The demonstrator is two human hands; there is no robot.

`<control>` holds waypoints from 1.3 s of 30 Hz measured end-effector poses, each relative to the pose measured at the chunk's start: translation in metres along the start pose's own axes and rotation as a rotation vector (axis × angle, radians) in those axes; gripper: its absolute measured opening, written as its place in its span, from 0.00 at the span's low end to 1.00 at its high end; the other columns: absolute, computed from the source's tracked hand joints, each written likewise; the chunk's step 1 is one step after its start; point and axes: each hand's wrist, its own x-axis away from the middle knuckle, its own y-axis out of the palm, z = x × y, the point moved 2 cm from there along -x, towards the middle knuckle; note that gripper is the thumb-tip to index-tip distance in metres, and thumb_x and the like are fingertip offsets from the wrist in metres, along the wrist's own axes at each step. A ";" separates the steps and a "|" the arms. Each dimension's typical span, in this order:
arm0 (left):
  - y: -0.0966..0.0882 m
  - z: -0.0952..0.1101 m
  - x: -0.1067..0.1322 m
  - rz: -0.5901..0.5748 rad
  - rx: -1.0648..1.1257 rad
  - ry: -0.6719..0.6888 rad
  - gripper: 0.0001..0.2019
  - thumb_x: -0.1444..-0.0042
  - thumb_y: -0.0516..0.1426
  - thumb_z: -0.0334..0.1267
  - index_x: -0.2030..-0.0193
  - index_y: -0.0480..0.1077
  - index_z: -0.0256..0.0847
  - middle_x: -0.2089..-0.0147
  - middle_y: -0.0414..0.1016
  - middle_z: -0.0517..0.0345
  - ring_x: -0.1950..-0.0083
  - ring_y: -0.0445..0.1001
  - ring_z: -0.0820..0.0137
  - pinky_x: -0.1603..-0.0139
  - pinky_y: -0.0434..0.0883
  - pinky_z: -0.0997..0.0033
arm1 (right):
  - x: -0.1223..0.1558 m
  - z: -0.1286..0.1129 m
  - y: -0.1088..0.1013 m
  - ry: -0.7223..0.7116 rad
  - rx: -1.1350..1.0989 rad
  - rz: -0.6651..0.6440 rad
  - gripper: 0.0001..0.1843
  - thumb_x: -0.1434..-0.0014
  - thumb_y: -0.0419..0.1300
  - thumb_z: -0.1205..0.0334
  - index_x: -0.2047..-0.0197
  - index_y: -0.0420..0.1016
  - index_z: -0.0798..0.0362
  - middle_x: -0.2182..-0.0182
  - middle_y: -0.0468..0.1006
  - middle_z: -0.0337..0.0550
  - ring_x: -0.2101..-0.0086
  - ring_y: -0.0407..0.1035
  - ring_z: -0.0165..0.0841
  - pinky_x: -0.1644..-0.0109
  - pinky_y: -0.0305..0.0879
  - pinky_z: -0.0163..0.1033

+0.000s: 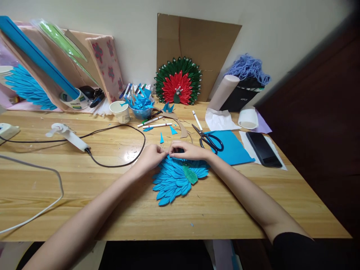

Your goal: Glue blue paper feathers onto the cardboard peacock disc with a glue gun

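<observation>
A blue peacock craft (pixel 172 182) of many layered leaf-shaped pieces lies on the wooden table in front of me, with a green body piece (pixel 190 174) on top. At its far edge my left hand (pixel 152 155) pinches a blue piece, fingers closed. Close beside it, my right hand (pixel 188 150) also has thumb and forefinger closed on that edge, almost touching the left fingertips. Exactly what lies between the fingertips is partly hidden. Small blue scraps (pixel 161 138) lie just beyond my hands, and black-handled scissors (pixel 211 141) rest on a blue sheet (pixel 233 148) to the right.
A white hot glue gun (pixel 70 138) with a looping black cord lies at left. Behind are a paper cup (pixel 119 111), a bowl of blue pieces (pixel 142 107), markers (pixel 157 125) and a green-and-red peacock (pixel 178 84) against cardboard. A phone (pixel 263 149) lies right.
</observation>
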 end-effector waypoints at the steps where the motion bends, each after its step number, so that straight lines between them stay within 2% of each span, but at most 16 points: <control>1: 0.000 0.000 -0.001 -0.012 0.026 -0.023 0.16 0.53 0.53 0.46 0.81 0.70 0.35 0.84 0.64 0.61 0.79 0.61 0.73 0.78 0.54 0.74 | 0.000 0.000 0.000 -0.005 -0.001 -0.002 0.06 0.41 0.54 0.63 0.63 0.70 0.56 0.65 0.70 0.43 0.62 0.64 0.32 0.57 0.62 0.38; 8: -0.002 -0.002 -0.003 -0.101 0.291 -0.121 0.10 0.58 0.56 0.41 0.81 0.68 0.36 0.84 0.64 0.63 0.80 0.62 0.75 0.77 0.58 0.75 | -0.001 0.001 -0.001 -0.018 0.001 -0.004 0.06 0.41 0.54 0.63 0.64 0.70 0.56 0.65 0.70 0.42 0.62 0.64 0.32 0.57 0.61 0.38; 11: -0.001 -0.005 -0.003 -0.123 0.356 -0.118 0.10 0.59 0.56 0.41 0.80 0.68 0.35 0.83 0.64 0.63 0.79 0.62 0.75 0.76 0.59 0.76 | 0.000 0.001 -0.001 -0.015 0.000 0.003 0.06 0.41 0.54 0.63 0.65 0.70 0.56 0.65 0.70 0.42 0.63 0.64 0.31 0.57 0.61 0.37; 15: -0.001 -0.007 -0.001 -0.085 0.296 -0.086 0.11 0.58 0.56 0.41 0.77 0.72 0.34 0.82 0.67 0.61 0.78 0.64 0.74 0.75 0.60 0.76 | 0.000 -0.001 -0.001 -0.012 0.005 0.000 0.06 0.41 0.54 0.63 0.65 0.70 0.57 0.66 0.70 0.43 0.63 0.64 0.31 0.57 0.61 0.38; 18: -0.001 -0.004 0.001 -0.069 0.261 -0.086 0.12 0.57 0.56 0.42 0.76 0.73 0.34 0.83 0.65 0.62 0.79 0.62 0.75 0.77 0.58 0.76 | 0.000 -0.001 -0.001 -0.007 0.008 0.000 0.07 0.41 0.54 0.63 0.65 0.70 0.57 0.66 0.70 0.43 0.62 0.64 0.32 0.57 0.61 0.38; 24: 0.000 0.005 -0.001 -0.096 0.278 -0.104 0.10 0.59 0.56 0.39 0.83 0.67 0.35 0.86 0.59 0.65 0.82 0.55 0.78 0.80 0.52 0.76 | 0.000 0.002 0.000 0.007 0.010 0.002 0.06 0.42 0.54 0.63 0.66 0.69 0.56 0.66 0.69 0.42 0.64 0.64 0.31 0.58 0.61 0.38; 30: 0.001 0.004 -0.002 -0.115 0.296 -0.107 0.08 0.58 0.54 0.37 0.82 0.66 0.37 0.85 0.60 0.65 0.81 0.58 0.77 0.79 0.55 0.77 | 0.000 0.000 0.000 0.009 0.009 0.006 0.06 0.42 0.54 0.63 0.66 0.69 0.56 0.67 0.69 0.41 0.64 0.64 0.31 0.59 0.61 0.37; 32: 0.000 0.002 -0.002 -0.111 0.265 -0.074 0.07 0.57 0.53 0.37 0.80 0.67 0.37 0.84 0.63 0.64 0.80 0.61 0.76 0.78 0.57 0.76 | 0.000 0.000 -0.001 0.010 0.011 0.003 0.06 0.42 0.54 0.63 0.66 0.69 0.56 0.67 0.69 0.42 0.64 0.64 0.31 0.58 0.61 0.38; 35: -0.002 -0.002 -0.002 -0.109 0.155 0.052 0.08 0.54 0.54 0.39 0.75 0.69 0.37 0.81 0.67 0.62 0.78 0.64 0.74 0.77 0.59 0.76 | 0.000 0.000 0.000 0.008 0.011 -0.002 0.06 0.42 0.54 0.63 0.66 0.69 0.56 0.66 0.70 0.42 0.63 0.64 0.31 0.58 0.61 0.38; 39: -0.010 -0.008 -0.001 -0.117 0.084 0.209 0.11 0.51 0.55 0.40 0.63 0.71 0.37 0.75 0.71 0.59 0.74 0.67 0.73 0.74 0.61 0.75 | 0.000 -0.001 0.000 -0.011 -0.002 0.001 0.07 0.41 0.54 0.62 0.65 0.69 0.56 0.66 0.70 0.42 0.62 0.64 0.31 0.56 0.61 0.38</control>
